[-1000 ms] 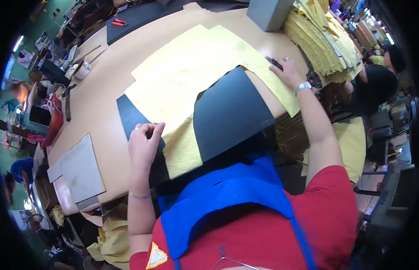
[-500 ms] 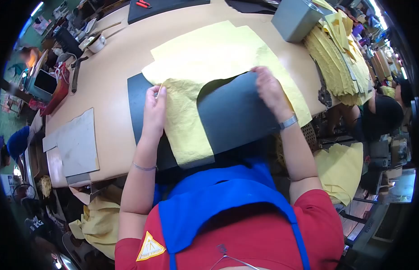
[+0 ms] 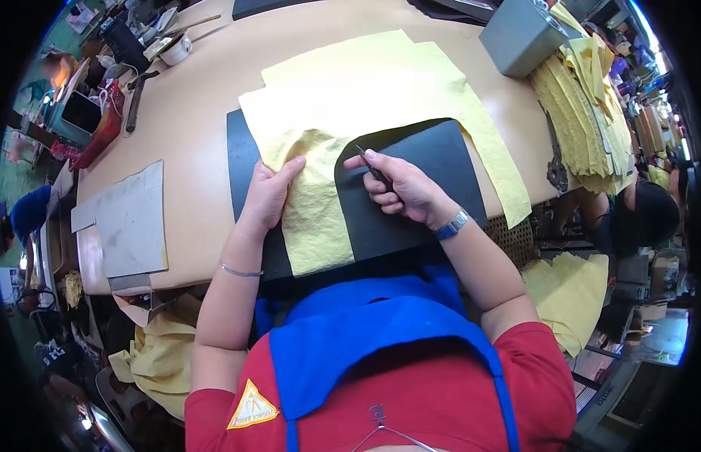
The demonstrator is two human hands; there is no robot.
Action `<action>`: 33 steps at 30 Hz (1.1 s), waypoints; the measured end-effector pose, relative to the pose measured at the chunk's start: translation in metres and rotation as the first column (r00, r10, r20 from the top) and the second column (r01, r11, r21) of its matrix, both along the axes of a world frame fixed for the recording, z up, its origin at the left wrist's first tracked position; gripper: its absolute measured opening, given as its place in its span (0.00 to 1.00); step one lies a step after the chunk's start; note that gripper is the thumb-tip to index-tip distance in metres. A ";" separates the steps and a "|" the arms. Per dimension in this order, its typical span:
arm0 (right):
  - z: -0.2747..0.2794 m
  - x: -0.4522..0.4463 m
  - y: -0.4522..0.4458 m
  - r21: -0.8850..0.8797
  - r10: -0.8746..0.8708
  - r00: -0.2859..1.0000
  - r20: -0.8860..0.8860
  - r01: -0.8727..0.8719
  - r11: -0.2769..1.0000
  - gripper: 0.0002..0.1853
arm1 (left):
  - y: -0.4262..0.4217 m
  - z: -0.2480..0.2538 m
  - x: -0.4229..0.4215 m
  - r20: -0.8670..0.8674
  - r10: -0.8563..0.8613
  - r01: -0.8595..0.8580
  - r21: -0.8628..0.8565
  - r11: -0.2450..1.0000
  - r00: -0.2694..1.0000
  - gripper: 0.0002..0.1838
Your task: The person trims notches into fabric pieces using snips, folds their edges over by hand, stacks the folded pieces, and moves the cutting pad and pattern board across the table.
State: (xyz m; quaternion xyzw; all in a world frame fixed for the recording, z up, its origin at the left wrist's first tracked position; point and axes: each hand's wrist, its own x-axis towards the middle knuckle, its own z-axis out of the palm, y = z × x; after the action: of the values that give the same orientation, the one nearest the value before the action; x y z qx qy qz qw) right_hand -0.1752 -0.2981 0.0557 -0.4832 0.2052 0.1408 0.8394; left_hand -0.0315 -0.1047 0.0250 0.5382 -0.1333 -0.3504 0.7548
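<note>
Right hand shifted inward, gripping slim dark tool — tip now beside yellow sheet's curved edge; left hand grips puckered side.

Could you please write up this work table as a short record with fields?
Left hand: the person's left hand pinches a crumpled part of the yellow sheet
Right hand: the person's right hand holds a slim dark tool, its tip near the sheet's curved edge
Under the sheet: a dark board, at the table's near edge
Table, left: flat grey piece, hammer-like tool
Table, right: grey container, stack of yellow pieces
Tool type: unclear
</note>
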 end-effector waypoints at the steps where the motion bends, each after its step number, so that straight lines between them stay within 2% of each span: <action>1: 0.000 0.002 0.000 0.029 0.001 1.000 -0.012 -0.001 1.000 0.22 | 0.000 0.000 -0.001 0.011 0.011 -0.011 0.010 1.000 1.000 0.14; 5: -0.004 0.012 0.001 0.143 -0.023 0.999 -0.036 0.028 0.989 0.24 | 0.001 0.000 -0.001 0.002 -0.003 0.003 -0.037 0.999 1.000 0.13; 14: -0.014 0.015 -0.001 0.075 -0.018 0.999 0.044 0.014 0.997 0.21 | 0.002 -0.001 -0.002 -0.023 -0.011 0.010 -0.055 0.998 1.000 0.13; 17: -0.010 0.008 -0.003 0.194 0.005 0.999 0.047 -0.014 0.981 0.18 | 0.003 -0.002 0.000 -0.035 0.005 -0.007 -0.065 0.998 0.999 0.13; 20: -0.006 0.012 0.000 0.188 -0.001 1.000 -0.009 0.003 0.982 0.19 | 0.001 0.000 -0.002 -0.044 0.023 -0.026 -0.076 0.997 0.999 0.14; 26: -0.009 0.012 0.001 0.081 -0.016 0.999 0.032 0.013 0.997 0.19 | 0.001 -0.001 -0.002 -0.021 0.034 -0.035 -0.062 0.997 0.999 0.15; 29: -0.006 0.008 -0.001 0.158 0.002 1.000 0.023 -0.006 0.987 0.18 | 0.001 0.000 -0.002 -0.026 0.023 -0.024 -0.065 0.998 0.999 0.15; 33: -0.008 0.015 0.002 0.105 0.001 1.000 0.028 -0.004 0.994 0.19 | -0.001 0.002 -0.005 -0.032 0.038 -0.040 -0.062 0.997 0.999 0.15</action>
State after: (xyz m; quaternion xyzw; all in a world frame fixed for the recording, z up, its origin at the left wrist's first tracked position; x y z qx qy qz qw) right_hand -0.1606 -0.2959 0.0481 -0.4405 0.1853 0.1456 0.8663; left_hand -0.0360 -0.1061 0.0273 0.5115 -0.1221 -0.3397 0.7798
